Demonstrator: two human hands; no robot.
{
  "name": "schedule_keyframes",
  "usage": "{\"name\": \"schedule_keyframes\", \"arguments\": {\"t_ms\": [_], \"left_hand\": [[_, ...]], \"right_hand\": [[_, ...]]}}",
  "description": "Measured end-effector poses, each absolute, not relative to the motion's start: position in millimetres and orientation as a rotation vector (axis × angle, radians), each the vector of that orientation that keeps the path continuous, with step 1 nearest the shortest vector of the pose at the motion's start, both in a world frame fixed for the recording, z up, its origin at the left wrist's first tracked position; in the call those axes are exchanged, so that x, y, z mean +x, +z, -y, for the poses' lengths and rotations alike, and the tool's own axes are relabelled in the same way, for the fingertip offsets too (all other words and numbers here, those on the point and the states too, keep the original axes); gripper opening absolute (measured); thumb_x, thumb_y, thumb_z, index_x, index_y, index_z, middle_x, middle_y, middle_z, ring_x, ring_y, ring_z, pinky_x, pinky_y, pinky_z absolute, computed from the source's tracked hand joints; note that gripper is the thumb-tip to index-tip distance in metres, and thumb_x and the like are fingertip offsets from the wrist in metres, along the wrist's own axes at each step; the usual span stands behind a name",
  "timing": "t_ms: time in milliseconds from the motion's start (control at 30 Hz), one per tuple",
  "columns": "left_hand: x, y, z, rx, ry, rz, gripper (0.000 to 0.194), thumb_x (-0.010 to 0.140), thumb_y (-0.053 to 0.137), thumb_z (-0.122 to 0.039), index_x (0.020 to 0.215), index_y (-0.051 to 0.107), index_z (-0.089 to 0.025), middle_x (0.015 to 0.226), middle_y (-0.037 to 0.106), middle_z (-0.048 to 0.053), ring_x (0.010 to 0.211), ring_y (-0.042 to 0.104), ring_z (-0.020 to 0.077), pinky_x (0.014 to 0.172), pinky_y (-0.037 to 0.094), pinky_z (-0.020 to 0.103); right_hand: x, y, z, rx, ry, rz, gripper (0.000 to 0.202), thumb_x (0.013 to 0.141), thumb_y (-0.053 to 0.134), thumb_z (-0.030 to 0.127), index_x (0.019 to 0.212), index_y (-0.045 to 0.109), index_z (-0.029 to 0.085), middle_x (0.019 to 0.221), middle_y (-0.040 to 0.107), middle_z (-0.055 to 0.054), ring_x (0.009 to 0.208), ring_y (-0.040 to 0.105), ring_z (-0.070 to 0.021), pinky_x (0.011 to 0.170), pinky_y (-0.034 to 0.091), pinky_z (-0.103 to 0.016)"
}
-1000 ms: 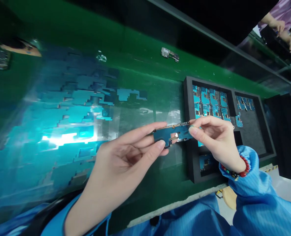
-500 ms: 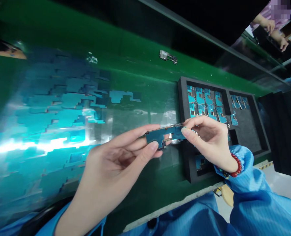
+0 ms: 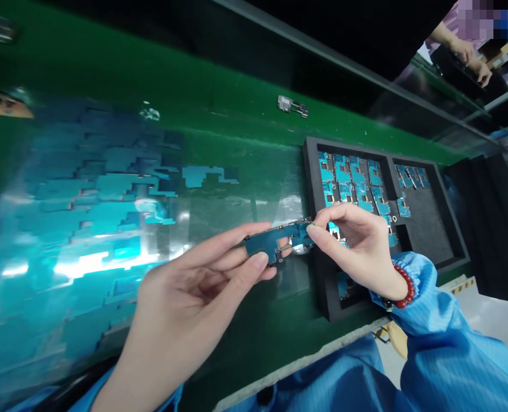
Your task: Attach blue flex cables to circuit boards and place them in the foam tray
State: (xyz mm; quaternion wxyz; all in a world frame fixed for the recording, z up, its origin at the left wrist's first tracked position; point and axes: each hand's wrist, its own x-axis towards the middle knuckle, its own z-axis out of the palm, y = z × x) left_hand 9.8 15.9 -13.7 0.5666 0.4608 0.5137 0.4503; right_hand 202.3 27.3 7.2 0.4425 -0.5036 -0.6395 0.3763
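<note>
Between my two hands a blue circuit board is held above the green mat, tilted toward me. My left hand pinches its left end, the thumb on the face and the fingers behind. The thumb and fingertips of my right hand grip its right end, partly hiding it. Beneath and beyond the right hand lies a black foam tray with several similar circuit boards in rows. To the left, many blue boards lie spread under glare, with one separate board at their right edge.
A small metal-shielded board lies at the back of the green mat. Black stacked foam stands right of the tray. A grey rail crosses behind. Another person's hands are at the upper right.
The camera view has shifted slightly, so the tray and boards sit a little further left. Both hands keep their hold on the circuit board, with little other visible change.
</note>
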Motion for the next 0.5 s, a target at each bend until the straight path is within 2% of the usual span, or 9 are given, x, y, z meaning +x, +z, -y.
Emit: {"name": "schedule_keyframes", "arguments": {"t_ms": [167, 367, 500], "left_hand": [[9.1, -15.5, -13.7, 1.066, 1.077, -1.212, 0.028, 0.072, 0.077, -0.029, 0.098, 0.074, -0.039, 0.077, 0.077, -0.009, 0.062, 0.074, 0.0133, 0.063, 0.058, 0.014], [8.8, -18.9, -15.0, 1.02, 1.075, -1.24, 0.03, 0.072, 0.081, -0.034, 0.101, 0.074, -0.035, 0.08, 0.078, -0.01, 0.068, 0.074, 0.012, 0.073, 0.059, 0.016], [9.2, -17.0, -14.8, 0.968, 1.066, -1.178, 0.03, 0.07, 0.083, -0.037, 0.099, 0.075, -0.035, 0.081, 0.078, -0.009, 0.073, 0.075, 0.0132, 0.072, 0.058, 0.013]], "right_hand": [[201.3, 6.6, -28.5, -1.253, 0.917, 1.601, 0.005, 0.084, 0.066, 0.016, 0.08, 0.063, 0.017, 0.075, 0.065, 0.001, 0.071, 0.061, -0.0106, 0.07, 0.052, -0.026], [201.9, 5.1, -29.7, -1.221, 0.855, 1.634, 0.007, 0.084, 0.066, 0.017, 0.078, 0.062, 0.017, 0.074, 0.065, 0.001, 0.07, 0.061, -0.0103, 0.07, 0.052, -0.026], [202.4, 3.4, -30.8, -1.219, 0.843, 1.628, 0.008, 0.083, 0.068, 0.018, 0.078, 0.062, 0.017, 0.073, 0.065, 0.001, 0.068, 0.061, -0.0101, 0.069, 0.052, -0.025]]}}
